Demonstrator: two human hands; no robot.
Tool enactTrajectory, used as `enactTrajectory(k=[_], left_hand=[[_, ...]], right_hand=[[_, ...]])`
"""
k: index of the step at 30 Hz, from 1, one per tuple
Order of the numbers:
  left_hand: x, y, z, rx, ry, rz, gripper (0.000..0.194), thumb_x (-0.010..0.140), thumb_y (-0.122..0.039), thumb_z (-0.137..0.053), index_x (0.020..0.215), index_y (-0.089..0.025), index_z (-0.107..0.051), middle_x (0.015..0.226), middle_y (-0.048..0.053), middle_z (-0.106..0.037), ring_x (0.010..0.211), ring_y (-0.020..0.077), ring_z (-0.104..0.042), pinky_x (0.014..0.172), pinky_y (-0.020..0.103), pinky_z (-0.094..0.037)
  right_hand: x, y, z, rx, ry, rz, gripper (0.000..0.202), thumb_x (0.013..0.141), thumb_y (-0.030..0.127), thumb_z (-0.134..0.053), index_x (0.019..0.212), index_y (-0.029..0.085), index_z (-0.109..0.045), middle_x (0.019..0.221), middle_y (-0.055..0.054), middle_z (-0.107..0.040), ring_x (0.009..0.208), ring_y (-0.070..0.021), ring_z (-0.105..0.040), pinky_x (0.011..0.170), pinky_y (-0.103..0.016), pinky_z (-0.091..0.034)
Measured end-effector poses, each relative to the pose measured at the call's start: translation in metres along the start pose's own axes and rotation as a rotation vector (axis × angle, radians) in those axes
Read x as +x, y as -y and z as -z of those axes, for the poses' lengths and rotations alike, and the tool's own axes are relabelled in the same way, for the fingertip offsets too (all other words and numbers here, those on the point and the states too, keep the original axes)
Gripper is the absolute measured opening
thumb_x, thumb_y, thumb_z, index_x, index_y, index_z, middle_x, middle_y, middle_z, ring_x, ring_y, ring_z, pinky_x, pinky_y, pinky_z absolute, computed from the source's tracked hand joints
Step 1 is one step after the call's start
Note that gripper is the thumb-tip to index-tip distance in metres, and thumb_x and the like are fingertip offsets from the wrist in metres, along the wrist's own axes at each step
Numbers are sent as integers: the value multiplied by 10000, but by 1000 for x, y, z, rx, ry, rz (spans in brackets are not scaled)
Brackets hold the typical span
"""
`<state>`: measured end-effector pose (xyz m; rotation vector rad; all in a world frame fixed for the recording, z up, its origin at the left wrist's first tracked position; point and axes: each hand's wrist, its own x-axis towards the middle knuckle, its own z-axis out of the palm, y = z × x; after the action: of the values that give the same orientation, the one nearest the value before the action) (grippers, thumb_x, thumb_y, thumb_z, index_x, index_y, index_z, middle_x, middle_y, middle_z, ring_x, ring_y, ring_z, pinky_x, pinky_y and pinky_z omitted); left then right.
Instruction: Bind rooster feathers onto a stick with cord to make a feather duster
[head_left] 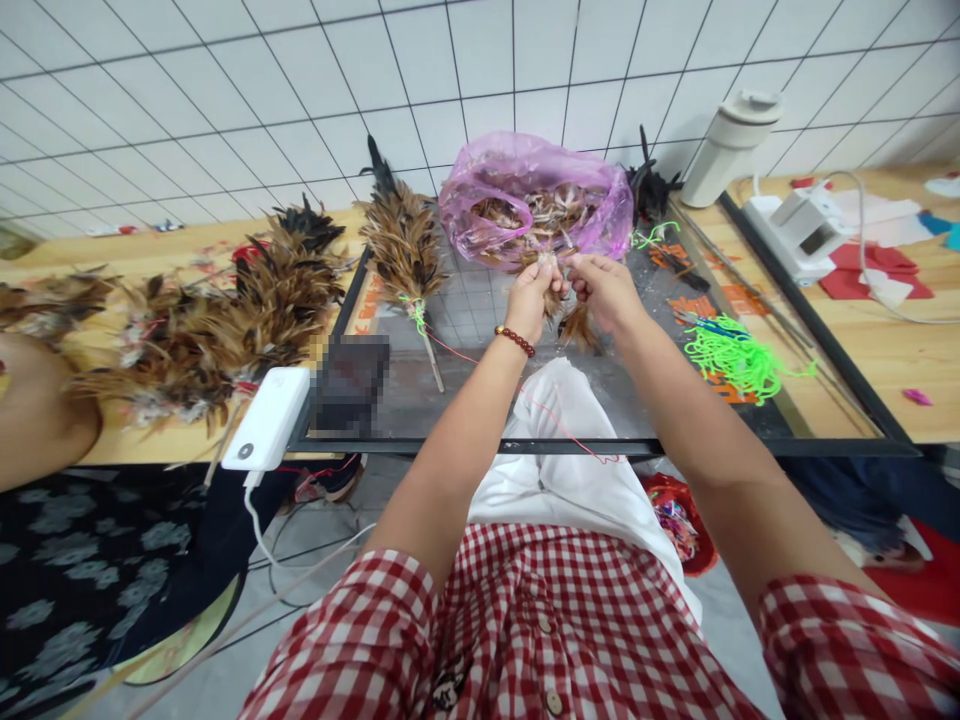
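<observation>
My left hand (pixel 531 295), with a beaded bracelet on its wrist, pinches the pale ends of some brown feathers (pixel 553 303) that hang below the fingers. Close beside it, fingertips nearly touching, my right hand (pixel 606 288) is closed too; what lies between its fingers is too small to make out. More brown feathers (pixel 579 328) show just under the right hand. Behind both hands lies an open purple plastic bag (pixel 495 165) full of loose feathers. To the left, a feather duster (pixel 405 245) with green cord round its neck rests on the board. A red thread (pixel 551 412) trails below my wrists.
Piled feather dusters (pixel 247 310) cover the table's left, near another person's arm (pixel 45 400). A white power bank (pixel 268 418) sits at the edge. On the right are green cords (pixel 731 358), thin rods (pixel 750 275), a power strip (pixel 799 235) and a white tumbler (pixel 727 150).
</observation>
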<state>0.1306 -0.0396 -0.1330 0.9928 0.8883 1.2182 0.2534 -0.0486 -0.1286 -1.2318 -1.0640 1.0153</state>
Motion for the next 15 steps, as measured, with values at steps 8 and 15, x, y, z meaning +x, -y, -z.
enactTrajectory(k=[8, 15], left_hand=[[-4, 3, -4, 38, 27, -23, 405, 1015, -481, -629, 742, -189, -564, 645, -32, -544, 646, 69, -612, 695, 216, -543], [11, 18, 3, 86, -87, -23, 439, 1035, -560, -553, 814, -185, -604, 659, -17, -576, 707, 104, -665, 688, 233, -535]], right_hand=[[3, -3, 9, 25, 3, 45, 389, 778, 494, -831, 729, 222, -558, 706, 10, -587, 571, -94, -450, 554, -247, -371], [20, -13, 19, -136, -188, 246, 361, 926, 494, -685, 759, 249, -477, 714, 1, -536, 617, -126, -464, 604, -297, -412]])
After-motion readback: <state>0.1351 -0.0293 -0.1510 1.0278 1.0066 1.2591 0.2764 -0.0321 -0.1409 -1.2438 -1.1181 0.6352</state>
